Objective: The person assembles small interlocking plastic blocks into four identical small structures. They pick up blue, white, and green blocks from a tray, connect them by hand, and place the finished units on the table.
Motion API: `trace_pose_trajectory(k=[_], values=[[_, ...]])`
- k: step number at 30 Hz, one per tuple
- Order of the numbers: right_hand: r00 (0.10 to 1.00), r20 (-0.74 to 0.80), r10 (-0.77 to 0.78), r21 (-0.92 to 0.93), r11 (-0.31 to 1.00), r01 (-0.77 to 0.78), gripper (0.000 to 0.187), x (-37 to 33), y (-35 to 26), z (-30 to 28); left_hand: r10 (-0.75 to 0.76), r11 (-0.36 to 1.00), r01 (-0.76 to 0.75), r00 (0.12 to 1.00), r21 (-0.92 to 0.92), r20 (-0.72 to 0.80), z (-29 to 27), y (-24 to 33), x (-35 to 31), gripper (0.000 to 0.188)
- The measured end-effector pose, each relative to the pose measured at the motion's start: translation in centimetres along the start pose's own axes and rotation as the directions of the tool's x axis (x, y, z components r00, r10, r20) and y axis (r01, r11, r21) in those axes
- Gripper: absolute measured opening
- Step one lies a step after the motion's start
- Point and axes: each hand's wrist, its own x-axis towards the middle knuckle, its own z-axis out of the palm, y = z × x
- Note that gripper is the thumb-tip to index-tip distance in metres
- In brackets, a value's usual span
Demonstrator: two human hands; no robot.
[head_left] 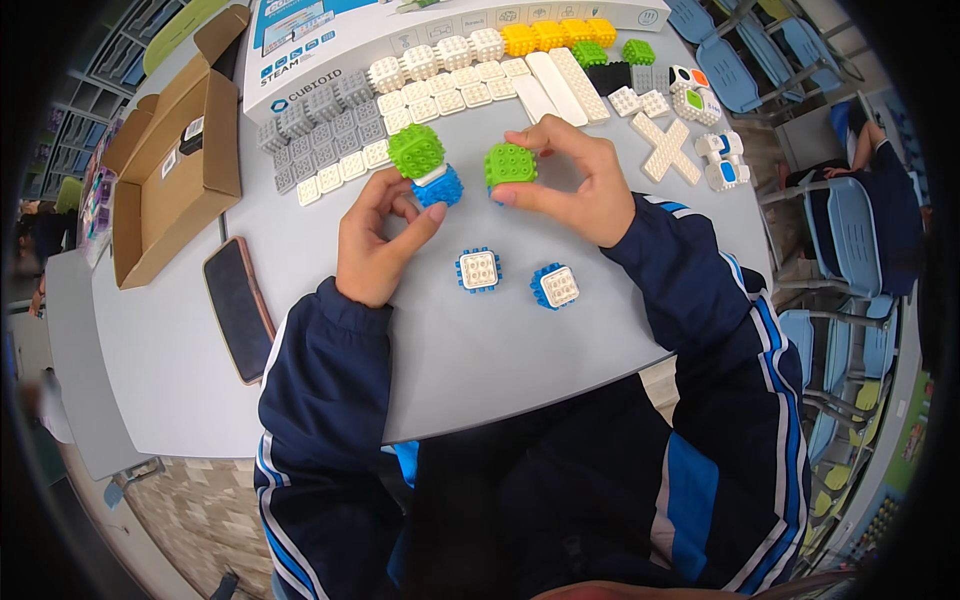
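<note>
My left hand (pixel 385 235) is closed on a stack of building cubes, pinching its lower blue cube (pixel 437 187). A studded green cube (pixel 417 150) tops that stack, with a thin white layer between the two. To the right, my right hand (pixel 580 185) grips another green cube (pixel 511 164) between thumb and fingers; a bit of blue shows at its lower edge. A small gap parts the two held pieces. Below them on the grey table lie two blue cubes with white faces, the left cube (pixel 479 270) and the right cube (pixel 556 286).
Rows of grey cubes (pixel 322 105), white cubes (pixel 437 57) and yellow cubes (pixel 550 36) line the table's far side before a large white box (pixel 450 25). A white cross piece (pixel 665 148) lies at right. An open cardboard box (pixel 180 160) and a phone (pixel 238 310) are at left.
</note>
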Motion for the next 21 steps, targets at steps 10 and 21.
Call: trace_pose_trajectory(k=[10, 21], values=[[1.000, 0.001, -0.031, 0.077, 0.997, 0.031, 0.047, 0.0, 0.6, 0.1, 0.031, 0.993, -0.032, 0.999, 0.114, 0.008, 0.3, -0.2, 0.0, 0.046], [0.991, 0.043, -0.129, -0.067, 0.989, 0.131, 0.049, 0.0, 1.0, -0.4, 0.031, 0.974, -0.039, 0.999, 0.222, 0.040, 0.5, 0.4, -0.1, 0.045]])
